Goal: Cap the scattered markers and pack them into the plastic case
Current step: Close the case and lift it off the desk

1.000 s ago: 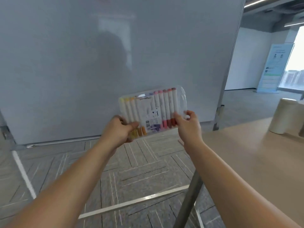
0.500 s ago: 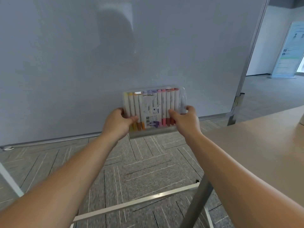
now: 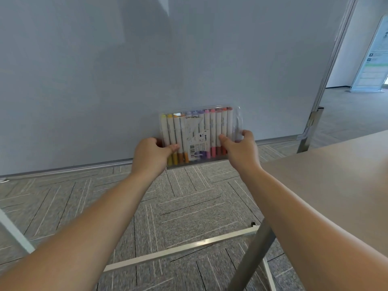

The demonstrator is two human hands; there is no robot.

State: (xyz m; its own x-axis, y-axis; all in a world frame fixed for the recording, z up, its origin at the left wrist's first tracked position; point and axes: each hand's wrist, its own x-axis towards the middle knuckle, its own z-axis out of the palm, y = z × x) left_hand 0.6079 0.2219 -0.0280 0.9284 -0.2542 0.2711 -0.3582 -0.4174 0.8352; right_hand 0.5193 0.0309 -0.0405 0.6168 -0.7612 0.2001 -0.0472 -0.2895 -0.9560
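Clear plastic shows a full row of capped markers (image 3: 218, 124). The left grip (image 3: 150, 158) clasps the case (image 3: 236, 122) at its left end, the right grip (image 3: 239, 151) at its right, holding it upright in mid-air left of the tabletop (image 3: 336, 175). Packing looks finished, with no loose markers in sight.

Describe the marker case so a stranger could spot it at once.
Start at the big white board filling the view; in front of its lower edge, the left hand and right hand grip a clear plastic case. It alone holds a row of white markers with coloured ends.
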